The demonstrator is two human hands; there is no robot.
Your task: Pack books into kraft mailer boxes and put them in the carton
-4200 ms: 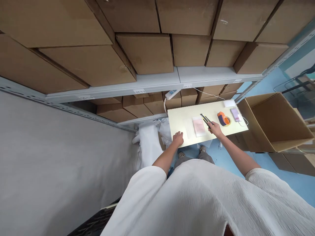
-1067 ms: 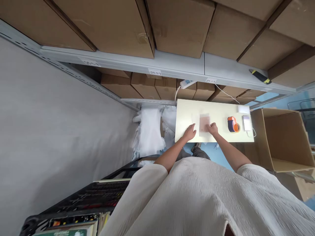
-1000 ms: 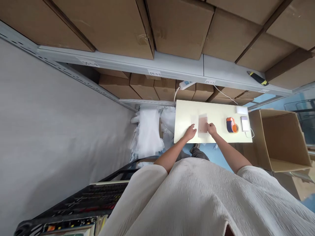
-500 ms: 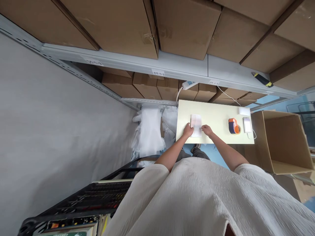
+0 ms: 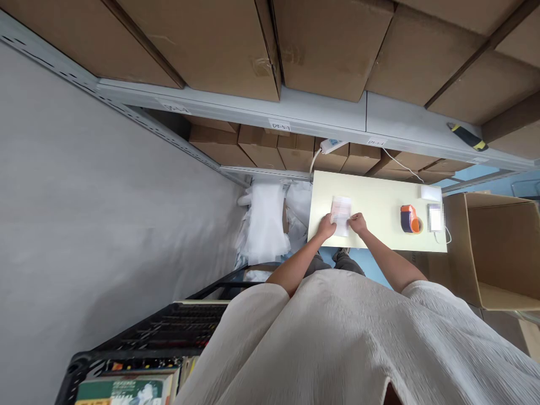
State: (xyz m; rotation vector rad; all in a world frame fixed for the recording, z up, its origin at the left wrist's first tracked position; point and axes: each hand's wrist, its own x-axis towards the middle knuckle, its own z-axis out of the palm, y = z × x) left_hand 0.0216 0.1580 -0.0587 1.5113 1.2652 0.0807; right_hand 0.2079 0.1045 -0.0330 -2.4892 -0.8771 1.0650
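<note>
A flat, whitish, book-sized package (image 5: 341, 211) with faint pinkish print lies on the pale table (image 5: 379, 191). My left hand (image 5: 326, 226) grips its left edge near the lower corner, thumb on top. At the right edge, my right hand (image 5: 358, 223) has its fingers pinched together on the package's side; what exactly lies between the fingertips is too small to make out. Farther right on the table stands an orange and dark-blue tape dispenser (image 5: 410, 219), apart from both hands.
A white box (image 5: 431, 193) and a small device with a cable (image 5: 435, 217) are at the table's right end. Beyond stands an open carton (image 5: 468, 253). Shelves with cartons (image 5: 324, 50) rise ahead, a utility knife (image 5: 467, 136) on one. White plastic bags (image 5: 265, 222) hang left; a book crate (image 5: 126, 351) is lower left.
The camera view has turned slightly left, so the scene sits farther right. My right hand has come slightly inward over the package's right edge; my left hand stays at the left edge.
</note>
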